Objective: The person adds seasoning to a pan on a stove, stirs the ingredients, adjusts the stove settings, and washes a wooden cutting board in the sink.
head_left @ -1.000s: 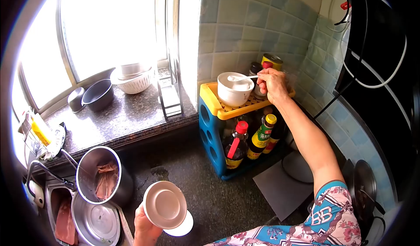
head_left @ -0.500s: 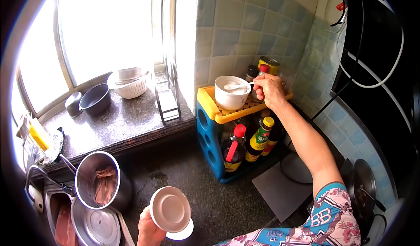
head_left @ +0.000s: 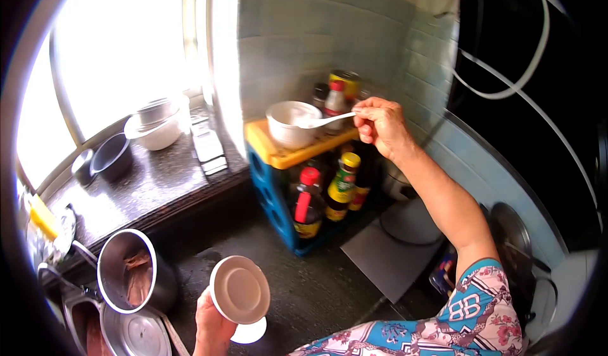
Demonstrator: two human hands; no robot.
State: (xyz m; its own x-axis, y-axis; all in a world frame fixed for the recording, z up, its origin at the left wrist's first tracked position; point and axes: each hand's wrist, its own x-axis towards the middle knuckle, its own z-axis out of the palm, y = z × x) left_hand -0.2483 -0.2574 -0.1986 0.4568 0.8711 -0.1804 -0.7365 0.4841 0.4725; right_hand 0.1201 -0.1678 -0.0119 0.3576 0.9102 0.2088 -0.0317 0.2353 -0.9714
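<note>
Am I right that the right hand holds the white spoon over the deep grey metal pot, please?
Not over the deep grey metal pot: the head view shows the right hand holding the white spoon over the round white bowl.

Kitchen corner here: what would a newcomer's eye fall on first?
Probably the blue rack with its yellow top, standing by the tiled wall with a red-capped bottle inside. Above it, the right hand holds a white spoon at a white bowl. At lower left, what looks like meat lies in a deep metal pot.
</note>
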